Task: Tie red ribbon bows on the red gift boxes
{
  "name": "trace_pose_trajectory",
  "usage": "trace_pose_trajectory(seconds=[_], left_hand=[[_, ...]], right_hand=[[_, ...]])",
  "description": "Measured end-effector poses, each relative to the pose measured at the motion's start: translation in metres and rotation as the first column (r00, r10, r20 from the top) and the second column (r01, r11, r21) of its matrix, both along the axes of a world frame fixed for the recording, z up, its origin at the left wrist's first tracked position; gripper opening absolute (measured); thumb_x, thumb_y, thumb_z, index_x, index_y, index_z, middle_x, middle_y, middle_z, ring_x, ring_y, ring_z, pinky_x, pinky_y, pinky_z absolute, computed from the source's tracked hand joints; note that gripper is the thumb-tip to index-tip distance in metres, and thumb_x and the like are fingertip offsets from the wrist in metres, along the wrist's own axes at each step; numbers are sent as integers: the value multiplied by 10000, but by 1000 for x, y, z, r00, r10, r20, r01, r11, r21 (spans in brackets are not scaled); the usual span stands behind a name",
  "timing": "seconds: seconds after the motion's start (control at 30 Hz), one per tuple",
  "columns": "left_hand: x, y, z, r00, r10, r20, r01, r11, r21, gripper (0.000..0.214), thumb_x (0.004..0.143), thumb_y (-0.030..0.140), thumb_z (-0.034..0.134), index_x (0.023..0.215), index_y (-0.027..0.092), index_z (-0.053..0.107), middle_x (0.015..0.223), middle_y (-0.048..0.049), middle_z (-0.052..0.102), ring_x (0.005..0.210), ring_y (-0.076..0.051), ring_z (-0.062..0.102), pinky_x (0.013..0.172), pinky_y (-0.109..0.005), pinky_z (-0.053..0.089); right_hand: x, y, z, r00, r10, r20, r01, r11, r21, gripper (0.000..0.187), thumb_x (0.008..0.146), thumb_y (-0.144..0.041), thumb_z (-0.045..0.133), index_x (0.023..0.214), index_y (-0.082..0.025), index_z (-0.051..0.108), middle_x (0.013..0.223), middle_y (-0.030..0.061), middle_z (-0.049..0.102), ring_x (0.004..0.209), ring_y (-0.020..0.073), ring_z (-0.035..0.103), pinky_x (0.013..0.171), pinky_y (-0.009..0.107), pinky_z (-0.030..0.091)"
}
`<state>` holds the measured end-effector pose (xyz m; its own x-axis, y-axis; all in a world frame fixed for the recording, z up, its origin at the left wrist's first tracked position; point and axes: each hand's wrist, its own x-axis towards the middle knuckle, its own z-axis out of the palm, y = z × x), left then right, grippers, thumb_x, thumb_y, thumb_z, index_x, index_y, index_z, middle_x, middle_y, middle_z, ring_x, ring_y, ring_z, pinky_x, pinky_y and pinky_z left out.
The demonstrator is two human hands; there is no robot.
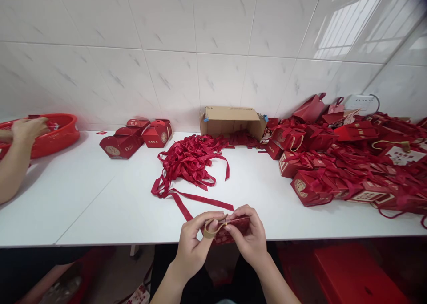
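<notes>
Both my hands meet at the table's front edge over a small red gift box (224,237) with a gold strap (211,231) looped at its top. My left hand (196,237) is closed, pinching the strap near the box's upper edge. My right hand (250,235) grips the box's right side, its thumb pressed near a tiny gold fitting at the top. Fingers cover much of the box. Just beyond my hands, the loose end of a red ribbon (210,200) trails from a tangled ribbon pile (190,159).
Finished-looking red boxes (347,184) are heaped on the right. An open cardboard carton (233,114) stands against the tiled wall. Several red boxes (125,139) sit at back left. Another person's hand (30,128) reaches into a red plastic basin (63,137) at far left.
</notes>
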<state>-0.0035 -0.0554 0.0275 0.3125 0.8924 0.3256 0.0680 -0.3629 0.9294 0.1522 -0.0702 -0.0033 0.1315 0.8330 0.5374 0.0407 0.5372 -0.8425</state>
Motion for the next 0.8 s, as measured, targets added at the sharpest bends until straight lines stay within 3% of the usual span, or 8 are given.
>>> trace_pose_trajectory(seconds=[0.33, 0.8], left_hand=[[0, 0, 0, 1000, 24, 2, -24, 998, -66, 199, 886, 272, 518, 978, 176, 666, 983, -83, 712, 874, -197, 675, 769, -285, 526], [1, 1, 5, 1000, 28, 7, -28, 998, -60, 206, 888, 284, 506, 950, 175, 670, 983, -81, 711, 876, -196, 669, 770, -279, 514]], right_hand=[[0, 1, 0, 1000, -3, 15, 4, 1000, -26, 275, 790, -109, 622, 977, -267, 496, 843, -10, 563, 754, 123, 594, 683, 250, 507], [-1, -1, -2, 999, 0, 39, 2, 999, -35, 270, 798, -123, 612, 986, -269, 485, 852, -6, 553, 771, 133, 581, 695, 269, 488]])
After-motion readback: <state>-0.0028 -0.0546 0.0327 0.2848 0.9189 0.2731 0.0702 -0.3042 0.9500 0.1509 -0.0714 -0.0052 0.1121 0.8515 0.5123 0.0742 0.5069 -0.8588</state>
